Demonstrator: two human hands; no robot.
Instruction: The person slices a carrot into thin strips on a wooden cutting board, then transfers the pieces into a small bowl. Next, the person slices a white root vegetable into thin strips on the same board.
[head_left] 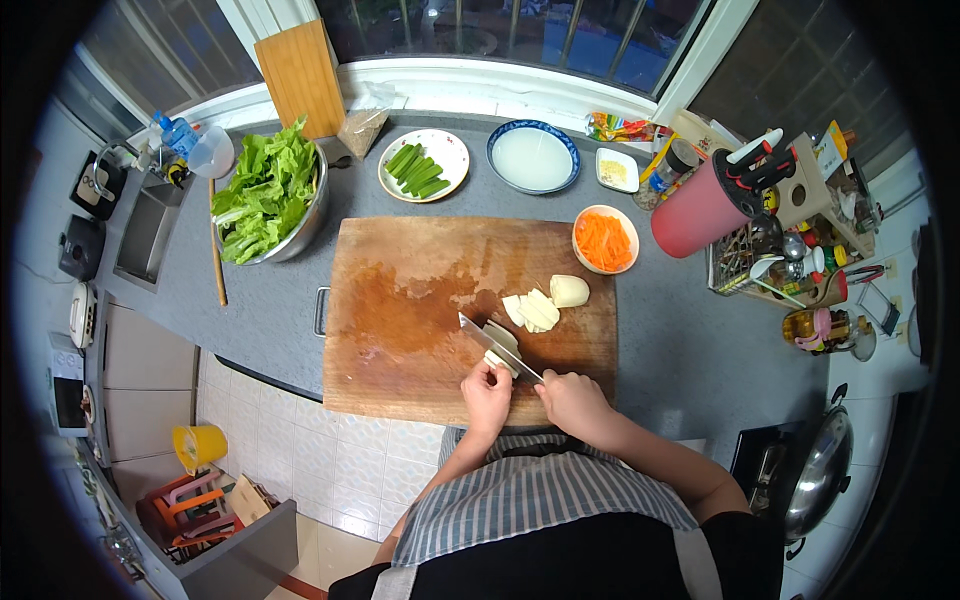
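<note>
On the wooden cutting board (pixel 400 370), my right hand (pixel 577 402) grips the handle of a kitchen knife (pixel 480 334). Its blade points to the far left and lies against a stack of pale, peeled vegetable slices (pixel 503 338). The fingers of my left hand (pixel 487 398) are curled round a pale vegetable piece (pixel 494 361) on the near side of the blade. Just beyond lie more flat pale slices (pixel 538 312) and a cut chunk (pixel 570 291) of the same vegetable. Its exact kind is hard to tell. Wet patches darken the board.
Along the back stand a metal bowl of leafy greens (pixel 262 195), a plate of cut green stalks (pixel 416 170), a blue-rimmed dish (pixel 534 158) and a small white dish (pixel 617 170). Shredded carrot (pixel 603 241) fills a bowl at the board's far right corner, near a red knife block (pixel 700 205).
</note>
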